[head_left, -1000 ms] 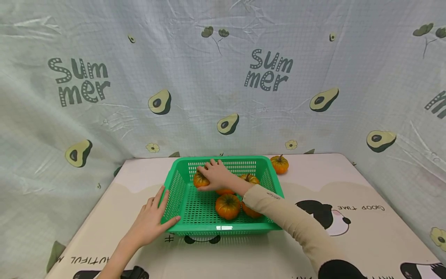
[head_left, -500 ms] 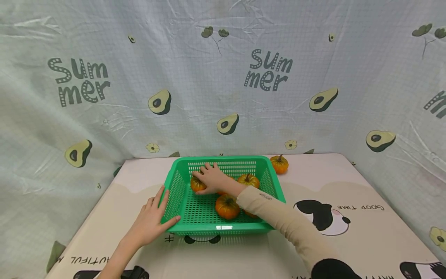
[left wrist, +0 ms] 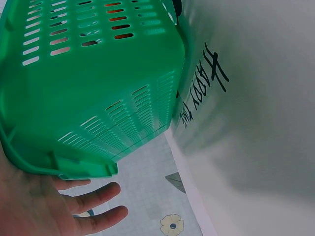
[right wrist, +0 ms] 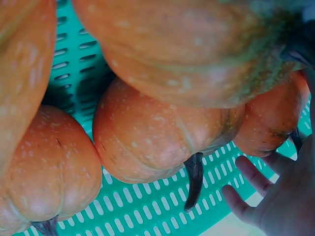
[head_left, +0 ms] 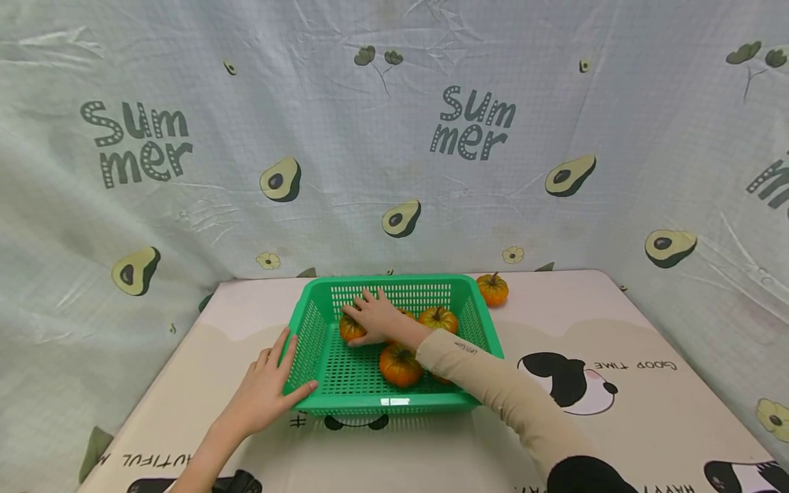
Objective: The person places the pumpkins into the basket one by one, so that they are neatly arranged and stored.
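A green plastic basket [head_left: 335, 405] with slotted walls holds several small orange pumpkins [head_left: 401, 368]. My right hand [head_left: 383, 320] reaches inside it and holds the leftmost pumpkin [head_left: 348, 331], thumb on the near side and a finger over the far side. Its other fingers stick out straight, as the right wrist view shows too. At the basket's near left corner rests my left hand [head_left: 264, 385], thumb over the rim and straight fingers spread along the outside. The left wrist view shows its palm against the rim [left wrist: 83, 169]. My right forearm partly hides other pumpkins.
Outside the basket, one more pumpkin [head_left: 492, 292] sits by its far right corner. The table [head_left: 555, 438] has a cartoon-printed cover, and a patterned curtain [head_left: 345, 137] hangs behind and along the sides. A dark object [head_left: 237, 482] shows by my left forearm.
My right hand and the leftmost pumpkin have shifted slightly left and down toward the basket floor, uncovering more of the pumpkins behind. The left hand has stayed in place.
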`<state>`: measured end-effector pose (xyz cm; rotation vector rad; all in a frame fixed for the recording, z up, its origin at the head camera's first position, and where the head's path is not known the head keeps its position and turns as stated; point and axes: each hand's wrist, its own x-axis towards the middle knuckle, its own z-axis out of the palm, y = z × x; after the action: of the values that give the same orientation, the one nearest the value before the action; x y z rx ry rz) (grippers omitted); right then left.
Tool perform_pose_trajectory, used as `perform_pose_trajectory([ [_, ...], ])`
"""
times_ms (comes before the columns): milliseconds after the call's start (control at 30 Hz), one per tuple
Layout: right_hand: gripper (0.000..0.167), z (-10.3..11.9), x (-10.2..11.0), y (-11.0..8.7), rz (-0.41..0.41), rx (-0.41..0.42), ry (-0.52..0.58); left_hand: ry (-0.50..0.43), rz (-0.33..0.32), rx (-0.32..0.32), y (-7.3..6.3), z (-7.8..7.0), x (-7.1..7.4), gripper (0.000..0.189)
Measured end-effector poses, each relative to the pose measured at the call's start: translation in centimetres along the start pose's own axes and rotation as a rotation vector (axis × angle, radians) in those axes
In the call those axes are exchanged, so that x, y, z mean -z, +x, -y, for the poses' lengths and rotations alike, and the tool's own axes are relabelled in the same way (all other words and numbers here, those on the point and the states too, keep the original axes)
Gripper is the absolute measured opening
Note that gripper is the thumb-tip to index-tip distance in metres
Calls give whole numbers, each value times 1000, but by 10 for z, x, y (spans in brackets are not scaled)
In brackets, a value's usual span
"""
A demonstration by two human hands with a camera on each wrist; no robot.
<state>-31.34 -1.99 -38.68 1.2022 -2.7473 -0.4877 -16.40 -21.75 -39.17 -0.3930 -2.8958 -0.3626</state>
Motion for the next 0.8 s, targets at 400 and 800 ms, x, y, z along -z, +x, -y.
perform_pose_trajectory([
  [400,76,0,-9,1,-62,7,-38,3,7,1,-1,0,-1,84],
  [800,69,-4,0,0,-94,37,2,4,4,-4,-1,1,-2,84],
])
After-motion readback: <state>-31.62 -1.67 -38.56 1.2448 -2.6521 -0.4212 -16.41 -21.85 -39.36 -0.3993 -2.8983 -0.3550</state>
